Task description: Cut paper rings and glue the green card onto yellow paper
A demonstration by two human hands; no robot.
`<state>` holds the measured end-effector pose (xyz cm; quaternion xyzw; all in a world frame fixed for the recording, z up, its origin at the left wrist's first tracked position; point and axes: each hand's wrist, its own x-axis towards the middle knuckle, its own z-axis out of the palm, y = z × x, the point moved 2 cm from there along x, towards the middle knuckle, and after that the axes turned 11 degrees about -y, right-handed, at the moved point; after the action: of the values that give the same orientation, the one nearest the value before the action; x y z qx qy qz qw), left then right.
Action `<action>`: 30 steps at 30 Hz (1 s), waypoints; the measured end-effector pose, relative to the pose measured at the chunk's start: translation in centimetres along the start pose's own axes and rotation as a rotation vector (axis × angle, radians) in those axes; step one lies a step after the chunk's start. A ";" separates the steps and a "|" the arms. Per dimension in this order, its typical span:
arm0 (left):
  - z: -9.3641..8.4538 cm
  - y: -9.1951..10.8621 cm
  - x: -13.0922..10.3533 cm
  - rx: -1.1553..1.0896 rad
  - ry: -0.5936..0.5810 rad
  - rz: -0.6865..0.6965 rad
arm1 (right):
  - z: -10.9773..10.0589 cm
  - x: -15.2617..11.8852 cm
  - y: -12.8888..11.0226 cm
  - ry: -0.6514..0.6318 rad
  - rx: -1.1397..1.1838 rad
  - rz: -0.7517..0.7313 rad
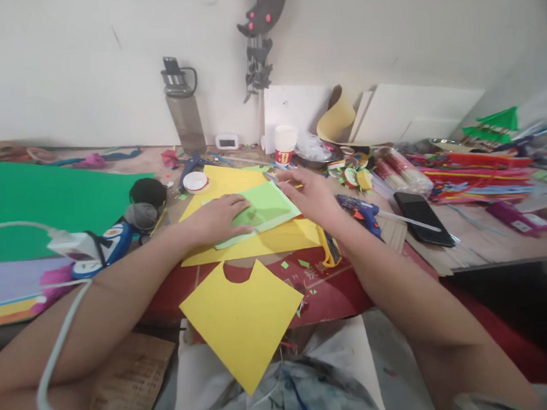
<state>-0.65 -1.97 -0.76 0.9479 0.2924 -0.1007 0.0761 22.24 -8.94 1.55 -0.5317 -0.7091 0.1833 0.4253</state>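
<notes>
My left hand (220,216) lies flat with fingers spread on a light green sheet (268,206), pressing it down. At the sheet's upper right corner, the fingers of my right hand (307,193) are closed on a thin grey pointed tool (270,178); its exact kind is unclear. The green sheet rests on yellow sheets (225,177). Below them, a yellow square sheet (244,322) with a rounded notch hangs over the table's front edge. A yellow utility knife (331,249) lies close to my right forearm.
Around the work lie a roll of white tape (196,182), a blue glue gun (361,213), a phone (424,218) and green scraps (304,263). Behind stand a bottle (185,117) and a paper cup (285,145). A white cable (62,363) crosses near my left arm.
</notes>
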 end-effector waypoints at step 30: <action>-1.8 7.2 -3.4 -0.253 -0.347 0.556 | -12.0 -11.8 8.1 -0.017 -0.582 0.889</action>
<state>0.98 -9.30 2.37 0.9431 0.0161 -0.1989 0.2659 37.52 -18.96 -2.17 -0.8754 -0.4404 0.1458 0.1358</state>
